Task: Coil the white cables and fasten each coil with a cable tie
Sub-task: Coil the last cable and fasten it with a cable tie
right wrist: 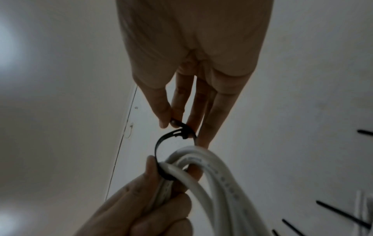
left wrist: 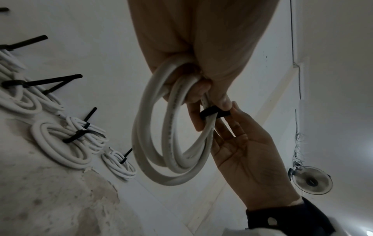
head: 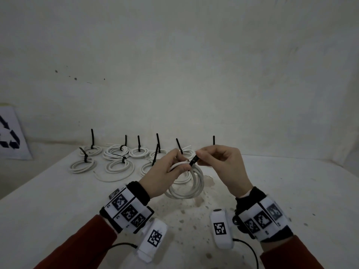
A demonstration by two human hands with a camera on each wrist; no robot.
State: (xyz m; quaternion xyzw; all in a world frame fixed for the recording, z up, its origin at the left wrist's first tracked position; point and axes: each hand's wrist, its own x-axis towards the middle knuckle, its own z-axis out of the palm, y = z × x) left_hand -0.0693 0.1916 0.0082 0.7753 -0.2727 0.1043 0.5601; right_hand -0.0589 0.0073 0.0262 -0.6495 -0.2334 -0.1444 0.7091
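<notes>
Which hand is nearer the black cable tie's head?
Right. The right hand pinches the cable tie at its head, above the coil. The left hand grips the coil, its thumb pressing the tie's lower band.

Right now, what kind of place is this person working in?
Probably a bare workroom or storeroom, not a home. Tied cable coils sit in rows on a stained white table, the plain wall is scuffed, and a recycling sign leans at the left.
</notes>
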